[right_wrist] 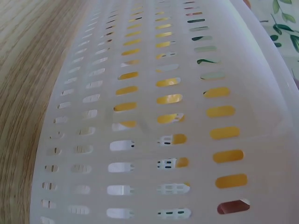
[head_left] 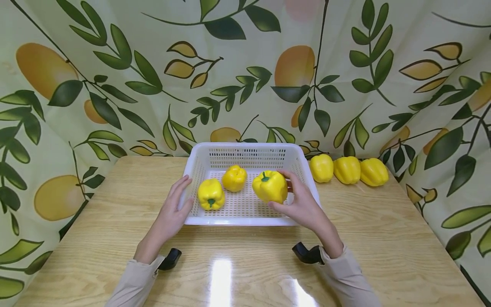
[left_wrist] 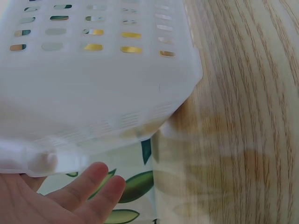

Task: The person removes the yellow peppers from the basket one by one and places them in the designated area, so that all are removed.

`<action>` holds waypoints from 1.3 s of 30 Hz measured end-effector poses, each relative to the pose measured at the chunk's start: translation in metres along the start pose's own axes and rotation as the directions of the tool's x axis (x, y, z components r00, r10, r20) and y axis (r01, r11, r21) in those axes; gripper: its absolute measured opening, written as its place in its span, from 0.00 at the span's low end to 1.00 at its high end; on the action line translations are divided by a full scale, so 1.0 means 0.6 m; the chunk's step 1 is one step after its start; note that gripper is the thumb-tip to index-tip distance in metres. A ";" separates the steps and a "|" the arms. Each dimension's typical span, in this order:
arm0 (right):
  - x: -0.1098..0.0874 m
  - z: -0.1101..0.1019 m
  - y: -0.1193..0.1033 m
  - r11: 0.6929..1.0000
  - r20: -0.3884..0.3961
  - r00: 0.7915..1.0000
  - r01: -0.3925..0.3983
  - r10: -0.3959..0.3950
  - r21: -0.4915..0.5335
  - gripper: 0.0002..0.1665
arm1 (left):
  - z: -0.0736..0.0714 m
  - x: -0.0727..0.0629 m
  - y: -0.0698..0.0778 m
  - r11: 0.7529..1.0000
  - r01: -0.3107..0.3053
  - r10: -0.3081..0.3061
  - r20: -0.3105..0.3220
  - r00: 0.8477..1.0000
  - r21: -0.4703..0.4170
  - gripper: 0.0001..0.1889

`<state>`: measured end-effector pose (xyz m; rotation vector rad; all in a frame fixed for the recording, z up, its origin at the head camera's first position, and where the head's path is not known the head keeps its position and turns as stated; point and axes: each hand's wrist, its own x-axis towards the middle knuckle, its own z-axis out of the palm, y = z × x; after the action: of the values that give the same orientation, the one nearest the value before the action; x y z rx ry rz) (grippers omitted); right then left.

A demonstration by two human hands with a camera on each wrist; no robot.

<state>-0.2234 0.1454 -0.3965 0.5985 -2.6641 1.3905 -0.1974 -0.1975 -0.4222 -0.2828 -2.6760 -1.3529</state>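
A white plastic basket [head_left: 238,221] with slotted walls stands on the wooden table. Inside it are two yellow bell peppers: one with a green stem [head_left: 210,192] at the left, another yellow pepper [head_left: 235,178] behind it. My right hand [head_left: 301,204] grips a third yellow bell pepper [head_left: 270,187], stem up, over the basket's right half. The left hand [head_left: 171,213] rests at the basket's left rim with fairly straight fingers; in the left wrist view fingers [left_wrist: 100,179] extend below the rim. In the right wrist view the basket wall [right_wrist: 261,121] hides most of the right hand.
Three more yellow peppers [head_left: 347,169] lie in a row on the table, right of the basket. A curtain [head_left: 238,55] printed with leaves and fruit hangs behind the table [head_left: 130,192]. Black camera mounts [head_left: 307,253] sit at both wrists.
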 end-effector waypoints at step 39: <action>-0.014 -0.037 -0.020 1.000 -0.105 0.994 -0.018 0.016 -0.012 0.50 | 0.000 -0.001 0.000 1.000 -0.002 0.002 0.003 1.000 -0.004 0.30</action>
<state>-0.2140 0.1599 -0.3763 0.4884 -2.5998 1.3683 -0.1971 -0.1975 -0.4225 -0.2880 -2.6748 -1.3591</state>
